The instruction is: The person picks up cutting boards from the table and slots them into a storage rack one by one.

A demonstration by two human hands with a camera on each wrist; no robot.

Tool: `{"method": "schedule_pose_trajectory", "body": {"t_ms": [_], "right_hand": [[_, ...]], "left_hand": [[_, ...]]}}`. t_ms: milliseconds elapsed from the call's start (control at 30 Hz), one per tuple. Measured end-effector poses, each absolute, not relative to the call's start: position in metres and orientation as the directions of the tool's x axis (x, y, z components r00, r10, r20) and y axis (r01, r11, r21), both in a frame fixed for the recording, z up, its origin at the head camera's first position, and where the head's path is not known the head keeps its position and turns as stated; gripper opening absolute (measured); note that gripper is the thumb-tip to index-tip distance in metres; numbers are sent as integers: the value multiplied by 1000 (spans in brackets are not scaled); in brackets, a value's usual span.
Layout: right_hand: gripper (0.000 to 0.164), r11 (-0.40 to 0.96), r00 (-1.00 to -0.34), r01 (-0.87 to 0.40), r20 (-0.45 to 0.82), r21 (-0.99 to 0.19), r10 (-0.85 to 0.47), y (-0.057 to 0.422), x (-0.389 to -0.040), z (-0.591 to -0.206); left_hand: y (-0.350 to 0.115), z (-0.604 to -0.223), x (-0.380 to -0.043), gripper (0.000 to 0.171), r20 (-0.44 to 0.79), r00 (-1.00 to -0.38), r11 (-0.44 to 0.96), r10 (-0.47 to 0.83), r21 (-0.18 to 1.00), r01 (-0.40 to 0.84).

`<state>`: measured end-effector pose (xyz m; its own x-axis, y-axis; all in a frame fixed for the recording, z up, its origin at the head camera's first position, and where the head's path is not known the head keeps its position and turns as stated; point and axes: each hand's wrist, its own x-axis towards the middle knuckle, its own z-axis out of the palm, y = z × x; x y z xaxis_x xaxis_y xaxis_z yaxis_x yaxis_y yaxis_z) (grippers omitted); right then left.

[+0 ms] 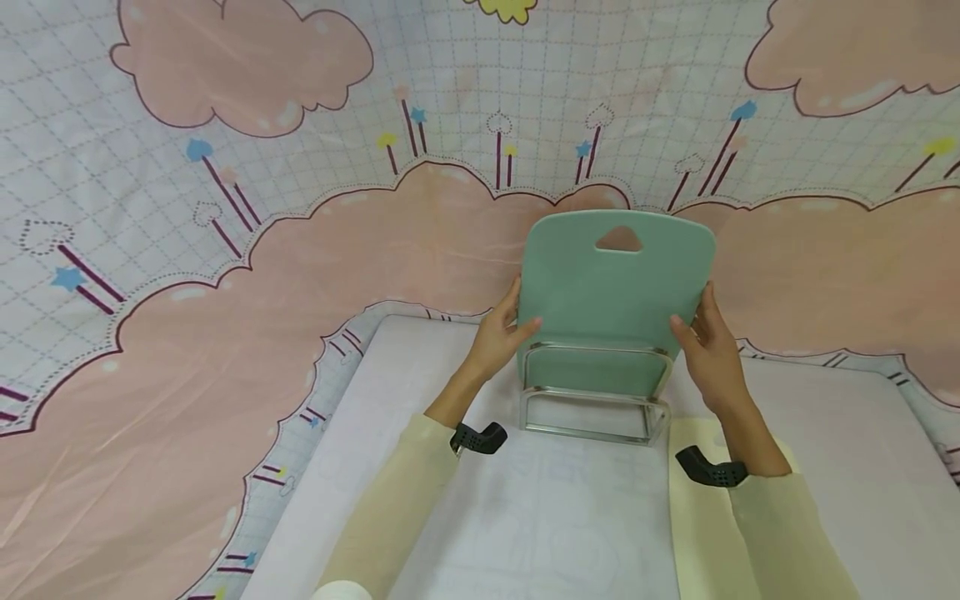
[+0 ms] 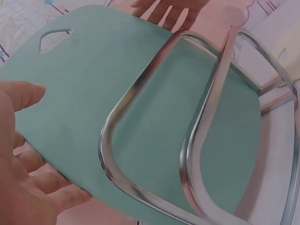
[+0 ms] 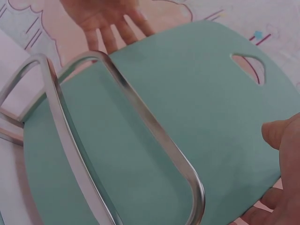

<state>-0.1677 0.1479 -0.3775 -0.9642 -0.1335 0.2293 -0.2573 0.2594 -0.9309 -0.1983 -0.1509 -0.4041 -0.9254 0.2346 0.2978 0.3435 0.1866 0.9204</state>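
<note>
A mint-green cutting board with a handle cutout stands upright in the head view, its lower part behind the front bars of a metal wire rack. My left hand holds the board's left edge, thumb over the front face and fingers behind. On the opposite edge my right hand holds it the same way. In the left wrist view the silver bars cross in front of the board. From the right wrist view, the right thumb shows over the board's front face.
The rack stands on a white table. A cream-coloured flat sheet lies to its right, partly under my right forearm. Behind the table hangs a pink and white patterned cloth. Each wrist wears a black camera band.
</note>
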Motion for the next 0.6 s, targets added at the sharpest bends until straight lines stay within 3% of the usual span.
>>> {"method": "schedule_pose_trajectory", "body": {"t_ms": [300,600], "right_hand": [[73,255,-970,-231,204,-939,-131,161,-188,-401],[71,301,-974,-220,191,-928,-123,166,-191,-400]], "left_hand": [[-150,-409,-201,78,273,-939,180,209,933,311],[-149,-412,-200,74,292,-938,185,185,927,325]]}}
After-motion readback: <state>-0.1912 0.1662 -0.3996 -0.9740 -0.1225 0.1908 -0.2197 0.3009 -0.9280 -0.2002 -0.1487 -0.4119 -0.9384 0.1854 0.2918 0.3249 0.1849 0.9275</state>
